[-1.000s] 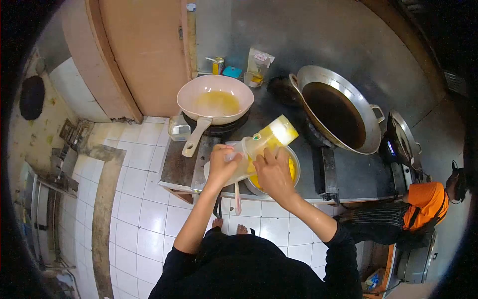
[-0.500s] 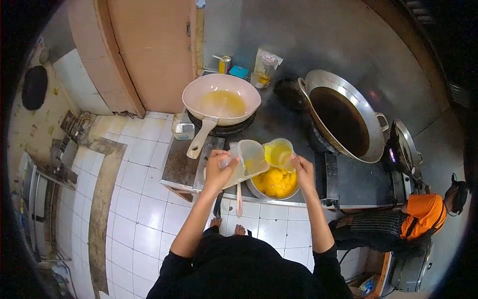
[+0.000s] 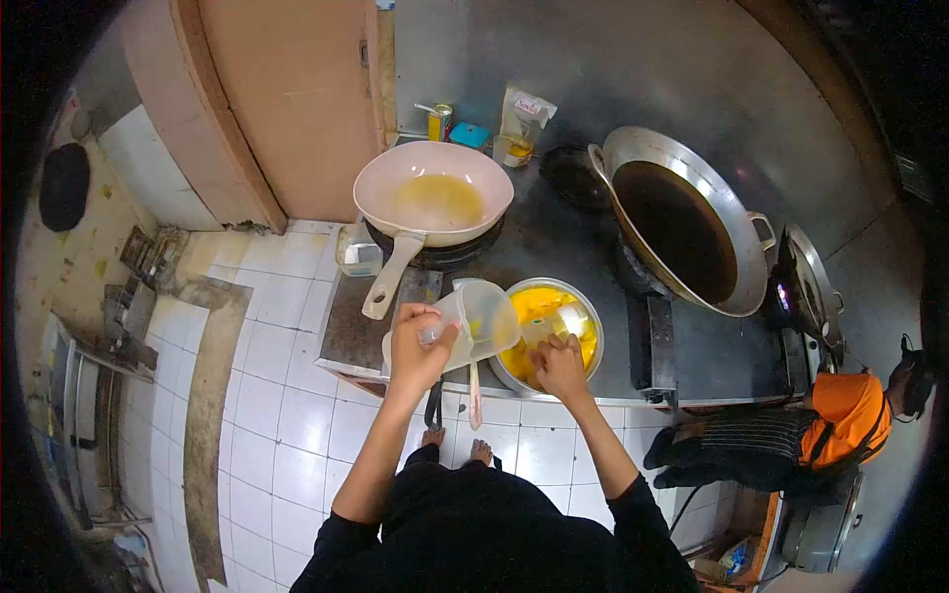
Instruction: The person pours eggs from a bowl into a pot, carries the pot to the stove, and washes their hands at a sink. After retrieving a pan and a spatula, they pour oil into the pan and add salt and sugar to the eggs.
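My left hand point(image 3: 419, 348) grips a translucent plastic jug point(image 3: 484, 318), tilted with its mouth towards the bowl. Just right of it, a round metal bowl point(image 3: 597, 368) holds a bright yellow mixture point(image 3: 542, 297) that looks like beaten egg. My right hand point(image 3: 560, 367) is over the bowl's near side, fingers closed on a small clear plastic cup point(image 3: 571, 318) that is down in the mixture. My fingers partly hide the cup. A pale handle point(image 3: 474, 395) sticks out over the counter edge below the jug; what it belongs to is hidden.
A pale pink frying pan point(image 3: 381, 183) with yellowish oil sits on a burner. A large wok point(image 3: 633, 148) of dark liquid stands at the right. A clear container point(image 3: 358, 252), a can point(image 3: 440, 124) and a pouch point(image 3: 524, 111) are nearby. A person in orange point(image 3: 840, 420) stands at far right.
My right hand has lowered the small cup from beside the jug's mouth into the bowl. The jug stays in my left hand, slightly shifted. The view has moved a little.
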Action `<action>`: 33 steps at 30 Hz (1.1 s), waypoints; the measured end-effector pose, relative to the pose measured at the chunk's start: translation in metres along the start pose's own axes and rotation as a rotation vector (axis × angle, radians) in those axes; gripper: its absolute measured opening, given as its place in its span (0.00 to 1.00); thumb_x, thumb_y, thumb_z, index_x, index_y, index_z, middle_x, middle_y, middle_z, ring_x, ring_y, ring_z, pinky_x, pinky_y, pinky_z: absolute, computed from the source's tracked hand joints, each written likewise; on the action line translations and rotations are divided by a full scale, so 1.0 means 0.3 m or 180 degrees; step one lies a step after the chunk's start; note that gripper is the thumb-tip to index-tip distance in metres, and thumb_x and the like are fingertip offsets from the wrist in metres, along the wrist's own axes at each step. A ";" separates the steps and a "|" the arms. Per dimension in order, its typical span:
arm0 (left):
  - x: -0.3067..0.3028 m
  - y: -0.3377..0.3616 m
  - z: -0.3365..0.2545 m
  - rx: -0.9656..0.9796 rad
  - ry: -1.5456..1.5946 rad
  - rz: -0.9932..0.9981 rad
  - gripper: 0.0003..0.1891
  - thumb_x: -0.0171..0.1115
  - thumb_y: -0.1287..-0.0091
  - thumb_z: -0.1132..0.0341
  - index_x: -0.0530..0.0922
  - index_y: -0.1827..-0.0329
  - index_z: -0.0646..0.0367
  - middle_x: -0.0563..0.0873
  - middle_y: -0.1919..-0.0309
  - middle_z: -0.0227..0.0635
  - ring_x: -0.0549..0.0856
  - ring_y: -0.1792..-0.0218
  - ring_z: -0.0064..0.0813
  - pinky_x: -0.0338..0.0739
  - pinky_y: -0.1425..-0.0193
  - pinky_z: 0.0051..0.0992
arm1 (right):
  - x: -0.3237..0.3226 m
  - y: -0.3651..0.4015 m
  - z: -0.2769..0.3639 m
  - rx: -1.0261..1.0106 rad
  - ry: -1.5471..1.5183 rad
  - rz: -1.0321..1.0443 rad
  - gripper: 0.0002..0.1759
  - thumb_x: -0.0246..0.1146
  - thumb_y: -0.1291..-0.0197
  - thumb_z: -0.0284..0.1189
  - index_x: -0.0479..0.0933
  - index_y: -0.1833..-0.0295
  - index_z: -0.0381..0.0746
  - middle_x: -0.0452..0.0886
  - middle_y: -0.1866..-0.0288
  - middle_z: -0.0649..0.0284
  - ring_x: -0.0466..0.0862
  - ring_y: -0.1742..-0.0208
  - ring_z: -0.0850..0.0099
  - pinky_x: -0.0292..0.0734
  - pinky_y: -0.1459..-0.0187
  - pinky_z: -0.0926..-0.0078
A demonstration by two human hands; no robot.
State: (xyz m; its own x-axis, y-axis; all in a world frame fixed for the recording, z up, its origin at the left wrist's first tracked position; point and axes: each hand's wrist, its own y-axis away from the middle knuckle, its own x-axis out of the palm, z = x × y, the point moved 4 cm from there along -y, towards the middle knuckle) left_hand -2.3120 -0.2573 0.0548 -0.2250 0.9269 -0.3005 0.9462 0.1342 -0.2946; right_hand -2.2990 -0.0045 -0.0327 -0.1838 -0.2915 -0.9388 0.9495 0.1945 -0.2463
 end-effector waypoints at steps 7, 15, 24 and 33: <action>0.001 0.006 0.006 0.0041 -0.0084 -0.0040 0.10 0.70 0.49 0.70 0.78 0.73 0.67 0.78 0.64 0.41 0.79 0.60 0.37 0.73 0.55 0.30 | 0.029 -0.030 -0.065 0.0272 -0.0471 0.0634 0.15 0.58 0.42 0.38 0.82 0.64 0.37 0.81 0.59 0.50 0.78 0.61 0.51 0.71 0.52 0.59; -0.007 0.008 0.002 -0.0074 0.0054 -0.0076 0.09 0.70 0.49 0.70 0.78 0.73 0.67 0.78 0.63 0.43 0.79 0.60 0.38 0.73 0.55 0.30 | 0.047 -0.018 -0.256 0.1528 -0.2284 0.0584 0.17 0.59 0.40 0.39 0.82 0.60 0.35 0.83 0.62 0.56 0.81 0.61 0.62 0.72 0.56 0.72; 0.006 -0.004 -0.006 0.0046 -0.0110 -0.0128 0.09 0.69 0.49 0.70 0.78 0.76 0.68 0.78 0.63 0.44 0.79 0.60 0.40 0.73 0.56 0.31 | -0.058 0.051 -0.295 0.2548 -0.5193 0.0067 0.12 0.59 0.37 0.36 0.71 0.72 0.45 0.61 0.81 0.76 0.61 0.79 0.84 0.60 0.73 0.81; 0.031 -0.035 -0.014 0.0136 -0.0121 -0.0111 0.09 0.68 0.50 0.70 0.77 0.76 0.68 0.77 0.64 0.44 0.78 0.59 0.41 0.71 0.54 0.32 | -0.335 0.009 -0.181 0.2167 -0.6033 -0.0339 0.11 0.50 0.32 0.35 0.67 0.68 0.45 0.61 0.81 0.76 0.62 0.77 0.81 0.64 0.67 0.79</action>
State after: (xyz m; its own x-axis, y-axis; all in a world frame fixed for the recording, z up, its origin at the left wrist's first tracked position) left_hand -2.3230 -0.2486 0.0590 -0.2672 0.9078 -0.3234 0.9270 0.1504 -0.3437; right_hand -2.2917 0.0760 0.0479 -0.2178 -0.7897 0.5735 0.9611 -0.0713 0.2668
